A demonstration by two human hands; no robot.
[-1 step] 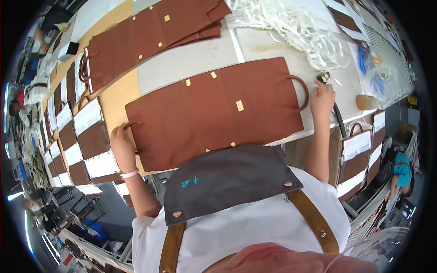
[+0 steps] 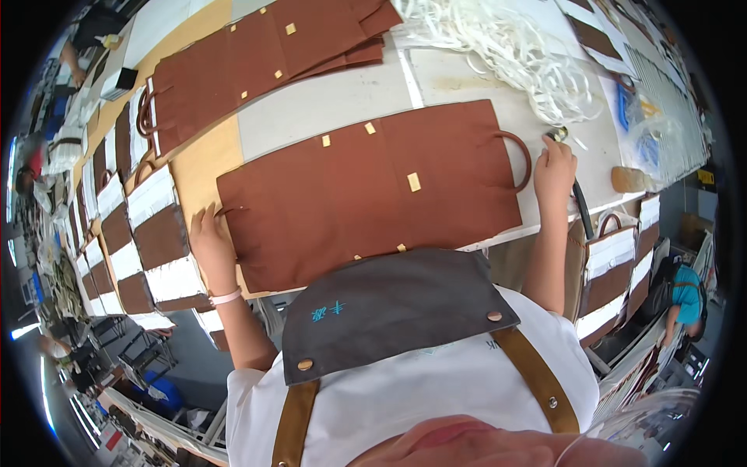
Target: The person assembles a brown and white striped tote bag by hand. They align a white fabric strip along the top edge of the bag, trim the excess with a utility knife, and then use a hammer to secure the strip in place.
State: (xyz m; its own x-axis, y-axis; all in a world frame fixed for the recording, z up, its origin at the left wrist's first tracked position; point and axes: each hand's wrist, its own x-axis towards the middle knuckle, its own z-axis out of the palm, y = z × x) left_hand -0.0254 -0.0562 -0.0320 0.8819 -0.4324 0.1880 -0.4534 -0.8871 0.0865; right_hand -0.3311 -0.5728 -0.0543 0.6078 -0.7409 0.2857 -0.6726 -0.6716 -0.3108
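Note:
A long reddish-brown bag panel (image 2: 358, 194) lies flat across the table in front of me, with small pale tabs on it. A curved handle (image 2: 523, 159) sticks out at its right end. My left hand (image 2: 212, 243) is at the panel's left edge, fingers apart and holding nothing. Beyond the handle, my right hand (image 2: 555, 173) is closed round a dark tool with a brass-coloured head (image 2: 558, 134). From under that hand a black hose (image 2: 581, 206) runs down over the table edge. Fingers hide most of the tool's body.
More brown bag panels (image 2: 257, 58) are stacked at the far left. White strips (image 2: 529, 58) lie heaped at the back right, near an amber block (image 2: 629, 177). Brown-and-white bags (image 2: 159, 226) line the left side; others (image 2: 611, 268) hang at the right. A person in blue (image 2: 685, 294) is far right.
My left hand has come slightly away from the panel's left handle, its fingers more spread. The right hand keeps its hold on the tool. The view has shifted a little.

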